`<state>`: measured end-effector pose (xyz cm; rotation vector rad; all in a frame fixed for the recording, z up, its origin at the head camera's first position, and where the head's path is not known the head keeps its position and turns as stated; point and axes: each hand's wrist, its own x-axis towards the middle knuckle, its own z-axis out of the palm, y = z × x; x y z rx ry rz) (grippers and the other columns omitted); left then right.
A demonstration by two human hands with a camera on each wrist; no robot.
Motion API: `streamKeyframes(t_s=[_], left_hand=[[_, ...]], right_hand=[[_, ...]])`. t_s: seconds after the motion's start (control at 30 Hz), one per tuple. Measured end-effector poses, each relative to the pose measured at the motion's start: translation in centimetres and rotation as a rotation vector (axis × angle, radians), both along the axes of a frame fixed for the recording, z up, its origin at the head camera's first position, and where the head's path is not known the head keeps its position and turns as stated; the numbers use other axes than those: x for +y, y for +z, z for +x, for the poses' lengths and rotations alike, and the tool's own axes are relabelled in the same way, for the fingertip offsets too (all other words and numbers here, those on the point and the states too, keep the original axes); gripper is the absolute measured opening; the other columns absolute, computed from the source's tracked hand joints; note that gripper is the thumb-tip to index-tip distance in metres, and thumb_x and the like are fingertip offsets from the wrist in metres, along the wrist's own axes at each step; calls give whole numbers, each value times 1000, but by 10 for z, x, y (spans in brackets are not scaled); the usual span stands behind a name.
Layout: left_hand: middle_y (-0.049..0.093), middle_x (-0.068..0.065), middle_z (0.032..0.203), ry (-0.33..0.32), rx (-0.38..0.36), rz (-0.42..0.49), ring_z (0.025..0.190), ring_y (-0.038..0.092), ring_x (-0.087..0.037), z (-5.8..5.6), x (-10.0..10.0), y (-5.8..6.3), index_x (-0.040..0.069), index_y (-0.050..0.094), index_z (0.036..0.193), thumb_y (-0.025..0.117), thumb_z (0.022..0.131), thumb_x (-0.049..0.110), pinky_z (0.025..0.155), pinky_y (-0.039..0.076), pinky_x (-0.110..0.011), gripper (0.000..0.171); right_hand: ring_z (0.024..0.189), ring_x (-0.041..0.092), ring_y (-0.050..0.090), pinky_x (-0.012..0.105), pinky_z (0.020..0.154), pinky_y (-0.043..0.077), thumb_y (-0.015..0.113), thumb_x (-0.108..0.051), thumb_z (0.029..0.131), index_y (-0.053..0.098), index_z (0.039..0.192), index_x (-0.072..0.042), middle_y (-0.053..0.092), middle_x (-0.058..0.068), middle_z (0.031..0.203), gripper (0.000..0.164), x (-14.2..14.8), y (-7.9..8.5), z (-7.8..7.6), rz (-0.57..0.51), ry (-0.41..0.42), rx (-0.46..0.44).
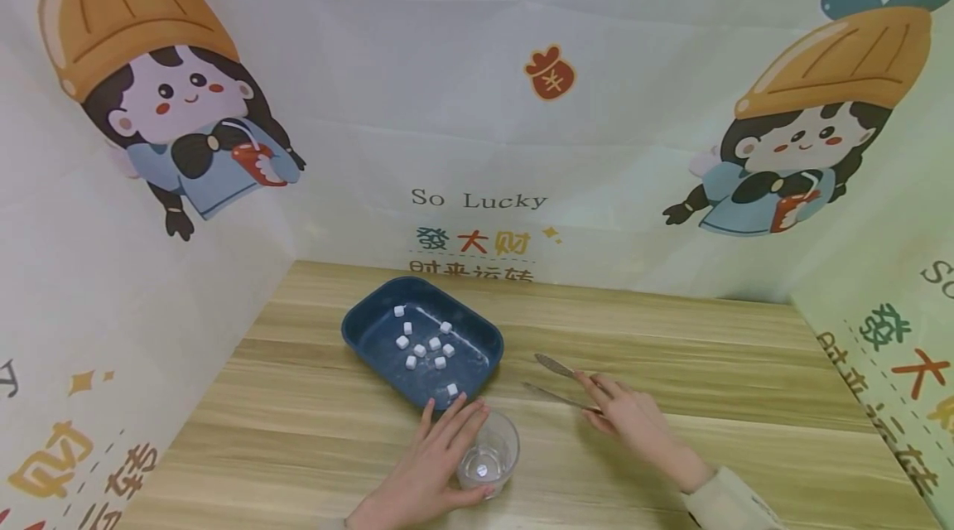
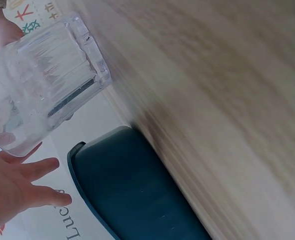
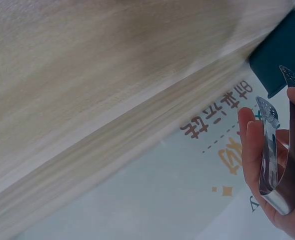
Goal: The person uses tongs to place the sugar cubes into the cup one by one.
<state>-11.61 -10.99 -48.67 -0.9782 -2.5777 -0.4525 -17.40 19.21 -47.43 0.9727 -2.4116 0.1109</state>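
Note:
A clear glass [image 1: 488, 455] stands on the table close to the near corner of a dark blue tray [image 1: 373, 360]. My left hand [image 1: 440, 460] holds it, fingers along the far left side and thumb at the near side; in the left wrist view two fingers spread away from the glass [image 2: 52, 80]. A small pale spot shows at the bottom of the glass. Several white cubes [image 1: 420, 350] lie in the tray. To the right, my right hand [image 1: 633, 422] grips metal tongs [image 1: 555, 366], whose perforated tips are apart with nothing between them, pointing toward the tray.
The wooden table [image 1: 671, 364] meets a printed cloth backdrop [image 1: 417, 99] at the back and on both sides. In the right wrist view the tray [image 3: 282, 55] lies beyond the tong tips.

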Motion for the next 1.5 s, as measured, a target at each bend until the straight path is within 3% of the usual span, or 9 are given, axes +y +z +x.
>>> streamKeyframes(t_s=[0.37, 0.8, 0.9, 1.03, 1.23, 1.33, 1.43, 1.5], left_hand=[[41, -8, 138, -1, -13, 16, 131, 31, -30, 0, 0, 0, 10, 31, 139, 66, 69, 54, 99, 24, -61, 90], [41, -6, 138, 9, -11, 16, 132, 30, -28, 1, 0, 1, 11, 32, 138, 65, 68, 56, 99, 23, -62, 90], [41, -5, 138, 10, -23, 17, 133, 29, -28, 1, 1, 1, 12, 31, 139, 65, 68, 56, 100, 22, -61, 90], [40, -4, 139, 12, -20, 2, 133, 28, -28, 1, 0, 2, 12, 30, 139, 64, 69, 56, 101, 20, -60, 90], [39, -5, 140, 8, -6, -20, 133, 28, -29, 1, -1, 3, 12, 29, 139, 63, 70, 57, 111, -8, -46, 90], [39, -5, 139, 3, 1, -33, 133, 28, -30, 0, -1, 4, 11, 30, 139, 63, 70, 58, 108, 6, -58, 90], [40, -4, 139, 2, 11, -50, 133, 29, -30, 0, -2, 7, 10, 32, 138, 62, 70, 59, 103, 16, -62, 89], [41, -5, 138, 0, 16, -58, 132, 29, -31, 0, -2, 8, 10, 33, 137, 61, 70, 60, 106, 9, -60, 88]], right_hand=[[45, 4, 47, 4, 38, 21, 67, -25, 76, 56, 115, 3, 63, 12, 93, 49, 4, 5, -4, -42, 20, 37], [43, 0, 39, 4, 37, 20, 72, -19, 69, 54, 117, 5, 62, 14, 95, 57, 8, 17, -8, -31, 8, 26], [42, 0, 39, 4, 36, 18, 65, -26, 78, 54, 117, 4, 62, 14, 94, 51, 8, 22, -10, -28, 12, 37], [43, 0, 39, 5, 37, 18, 38, -40, 92, 54, 118, 3, 62, 13, 93, 53, 9, 30, -14, -31, 23, 44], [39, -2, 30, 6, 36, 16, 42, -36, 93, 55, 117, 3, 62, 13, 93, 47, 7, 41, -21, -39, 59, 119], [39, 1, 37, 8, 34, 17, 29, -40, 95, 56, 116, 2, 62, 12, 92, 54, 5, 47, -24, -48, 71, 161], [41, 4, 42, 10, 33, 19, 28, -41, 95, 56, 117, 1, 61, 11, 92, 55, 5, 53, -26, -40, 65, 161], [42, 5, 43, 11, 34, 20, 29, -41, 95, 55, 118, 1, 61, 10, 92, 54, 4, 56, -27, -32, 66, 158]])
